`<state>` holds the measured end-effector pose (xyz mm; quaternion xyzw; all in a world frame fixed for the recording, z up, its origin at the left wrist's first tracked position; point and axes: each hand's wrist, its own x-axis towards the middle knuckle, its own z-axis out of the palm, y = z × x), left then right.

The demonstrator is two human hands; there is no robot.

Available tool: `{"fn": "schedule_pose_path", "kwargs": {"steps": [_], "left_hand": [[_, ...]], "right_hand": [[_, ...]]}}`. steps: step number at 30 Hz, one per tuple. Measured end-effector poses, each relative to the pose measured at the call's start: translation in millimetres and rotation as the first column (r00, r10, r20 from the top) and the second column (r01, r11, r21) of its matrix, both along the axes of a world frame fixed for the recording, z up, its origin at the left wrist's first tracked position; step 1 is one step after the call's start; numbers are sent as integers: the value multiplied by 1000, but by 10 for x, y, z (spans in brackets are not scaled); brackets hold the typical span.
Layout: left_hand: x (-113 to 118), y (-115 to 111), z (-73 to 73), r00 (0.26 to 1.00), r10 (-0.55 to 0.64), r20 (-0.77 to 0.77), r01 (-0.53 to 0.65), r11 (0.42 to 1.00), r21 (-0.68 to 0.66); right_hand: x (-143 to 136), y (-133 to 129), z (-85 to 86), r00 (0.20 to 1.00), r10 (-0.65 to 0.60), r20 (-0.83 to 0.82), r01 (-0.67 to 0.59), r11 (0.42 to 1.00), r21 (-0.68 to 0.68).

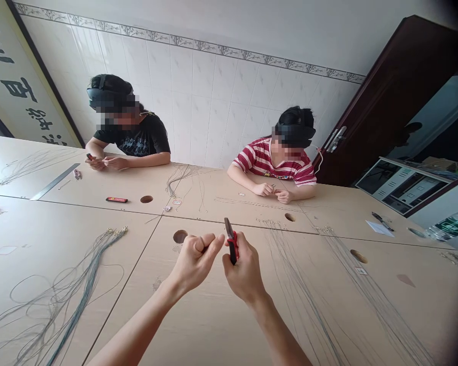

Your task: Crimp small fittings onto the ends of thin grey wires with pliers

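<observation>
Here we are at mid-dial over the bench, and the right hand is clamped around the pliers, nose just shy of 12 o'clock. Right beside them, on the 9 o'clock side, the left hand is curled into a fist, thumb tip up close to the metal. Whether it pinches anything fine, I can't tell from here. That's the danger spot: a slip or a squeeze off line, and the pliers could nip that thumb! There's a hole at 11 o'clock from the fist, too; anything tiny let go could roll in. Cords between 8 and 9 loop loosely, so a dragging arm might snag them; strands at 4 o'clock could tangle under a careless sweep.
</observation>
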<state>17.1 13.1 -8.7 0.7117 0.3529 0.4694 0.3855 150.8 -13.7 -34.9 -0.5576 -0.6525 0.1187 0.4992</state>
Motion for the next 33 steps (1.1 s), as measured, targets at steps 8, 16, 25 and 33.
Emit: {"fn": "schedule_pose_path", "kwargs": {"steps": [8, 16, 25, 33], "left_hand": [[25, -36, -46, 998, 4, 55, -5, 1000, 21], [-16, 94, -66, 998, -54, -30, 52, 995, -83], [-63, 5, -100, 999, 48, -23, -49, 997, -59], [-30, -3, -182, 999, 48, 13, -47, 997, -61]], "right_hand": [[-14, 7, -32, 1000, -26, 13, 27, 999, -22], [21, 94, -63, 999, 4, -46, -6, 1000, -29], [11, 54, -96, 999, 2, 40, 1, 997, -76], [35, 79, -121, 999, 18, 27, -14, 991, -134]]}}
